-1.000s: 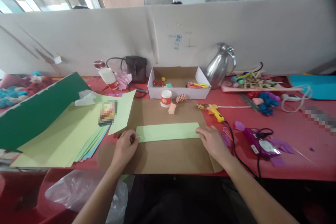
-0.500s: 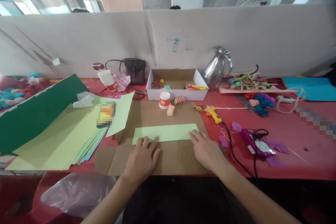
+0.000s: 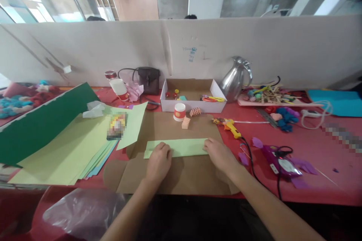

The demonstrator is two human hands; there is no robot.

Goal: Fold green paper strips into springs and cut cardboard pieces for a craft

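Note:
A pale green paper strip [image 3: 186, 148], folded lengthwise, lies flat on a flattened brown cardboard sheet [image 3: 183, 177]. My left hand [image 3: 160, 160] rests over its left part with fingers curled and closed at the paper's edge. At the right end, my right hand [image 3: 219, 153] pinches the strip between thumb and bent fingers. The undersides of my fingers are hidden. Just beyond the strip stand a red-and-white paper cup [image 3: 179, 112] and two small pleated orange paper pieces, one of them an accordion-folded paper [image 3: 195, 112].
Left are sheets of coloured paper [image 3: 68, 143] and a green board [image 3: 51, 120]. A white box [image 3: 194, 106] and a steel jug [image 3: 236, 79] stand at the back. On the right lie a yellow glue gun [image 3: 233, 130], its black cord and a purple power unit [image 3: 283, 162].
My left hand's fingers, spread along the strip before, are now curled together. My right hand's fingers have drawn in around the strip's right end. The view has tilted slightly up.

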